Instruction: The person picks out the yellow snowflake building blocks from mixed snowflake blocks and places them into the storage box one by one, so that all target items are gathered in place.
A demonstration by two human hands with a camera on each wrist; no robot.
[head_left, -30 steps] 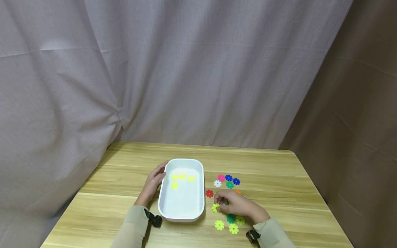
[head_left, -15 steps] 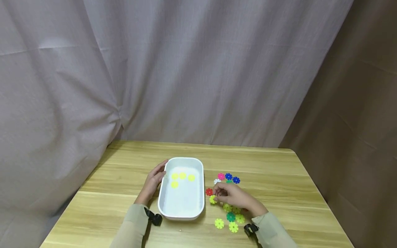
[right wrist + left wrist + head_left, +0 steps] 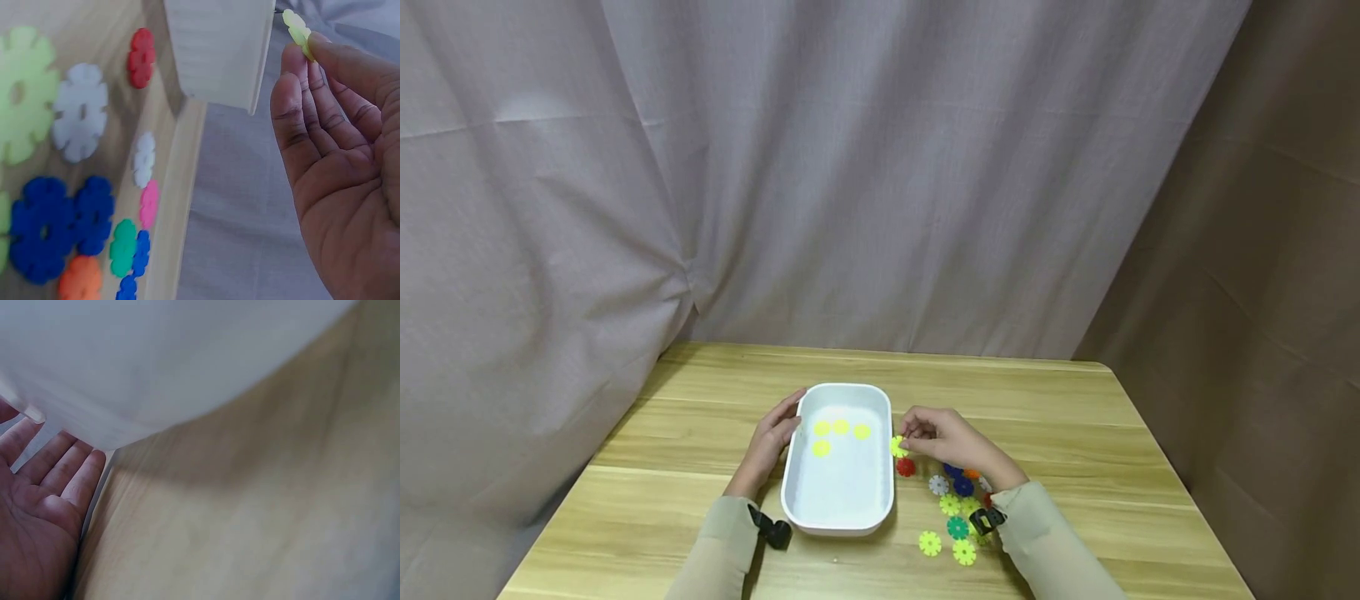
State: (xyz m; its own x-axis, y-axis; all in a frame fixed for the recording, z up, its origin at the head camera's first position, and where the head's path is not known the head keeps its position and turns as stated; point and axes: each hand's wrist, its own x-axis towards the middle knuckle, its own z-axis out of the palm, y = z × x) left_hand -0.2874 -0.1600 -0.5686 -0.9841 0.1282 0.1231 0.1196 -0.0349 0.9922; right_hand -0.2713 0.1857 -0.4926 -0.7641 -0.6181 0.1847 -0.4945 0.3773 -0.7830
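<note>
Yellow disc (image 3: 898, 447) moved nearer tray (image 3: 838, 500)

Extends both sleeved forearms (image 3: 711, 550) forward, slanting inward. Holds the left hand (image 3: 767, 446) with fingers nearly straight and slightly parted, palm turned inward. Points the right hand (image 3: 951, 437) toward the left, pinching between thumb and fingertip, with the remaining fingers bent.
</note>
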